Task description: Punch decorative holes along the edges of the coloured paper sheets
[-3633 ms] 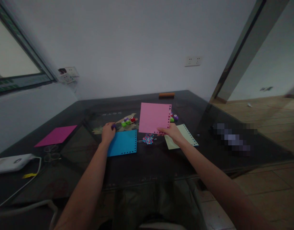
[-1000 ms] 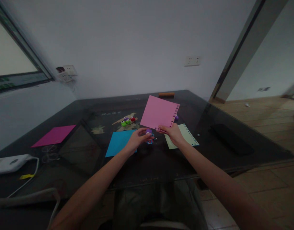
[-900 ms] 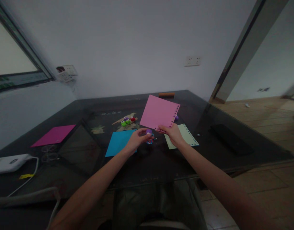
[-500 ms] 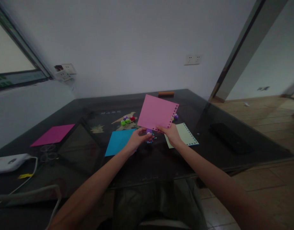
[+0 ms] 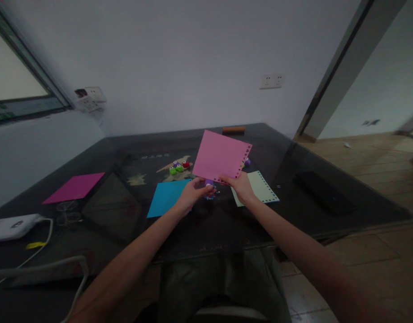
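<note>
My right hand is closed on the lower right corner of a pink sheet of paper, tilted above the desk, with small shaped holes along its right and lower edges. My left hand grips a small purple craft punch at the sheet's lower edge; the sheet and fingers partly hide it. Beneath it lie tiny coloured paper bits. A blue sheet lies under my left wrist. Beside my right wrist rests a pale yellow sheet with holes along its edge.
Several green, red and purple punches with eyes sit behind the blue sheet. Another purple punch shows past the pink sheet. A magenta sheet, a white device with a cable, a black case and a brown stick lie around the desk.
Almost nothing differs. Both hands keep their hold on the pink sheet and the punch, and the view has shifted very slightly.
</note>
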Demonstrator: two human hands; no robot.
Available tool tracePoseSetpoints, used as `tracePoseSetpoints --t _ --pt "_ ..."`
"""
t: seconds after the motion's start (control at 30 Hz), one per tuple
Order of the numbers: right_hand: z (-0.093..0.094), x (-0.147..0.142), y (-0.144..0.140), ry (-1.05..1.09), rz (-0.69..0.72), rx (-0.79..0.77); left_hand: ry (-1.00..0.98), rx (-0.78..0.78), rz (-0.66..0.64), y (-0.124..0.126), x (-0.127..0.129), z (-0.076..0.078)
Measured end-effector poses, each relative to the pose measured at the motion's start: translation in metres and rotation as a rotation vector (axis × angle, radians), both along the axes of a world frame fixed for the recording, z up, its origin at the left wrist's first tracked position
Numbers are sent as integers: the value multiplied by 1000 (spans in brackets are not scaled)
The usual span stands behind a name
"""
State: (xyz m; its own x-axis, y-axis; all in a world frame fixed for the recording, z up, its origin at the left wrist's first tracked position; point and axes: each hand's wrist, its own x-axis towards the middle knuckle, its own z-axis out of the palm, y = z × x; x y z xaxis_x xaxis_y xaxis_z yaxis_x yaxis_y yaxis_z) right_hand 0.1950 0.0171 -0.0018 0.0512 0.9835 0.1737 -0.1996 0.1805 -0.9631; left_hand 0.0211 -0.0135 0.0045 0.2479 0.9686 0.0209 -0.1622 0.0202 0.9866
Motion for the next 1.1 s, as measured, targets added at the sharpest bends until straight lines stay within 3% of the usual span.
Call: tracePoseSetpoints --t 0.37,0.7,1.1 --pt "-7 1 4 -101 -14 50 -89 16 49 1 1 -3" --pt "-3 -5 -2 -163 -25 88 -201 -41 64 4 3 -1" --pt "4 -2 -4 -311 -65 175 -186 -67 73 4 0 -2"
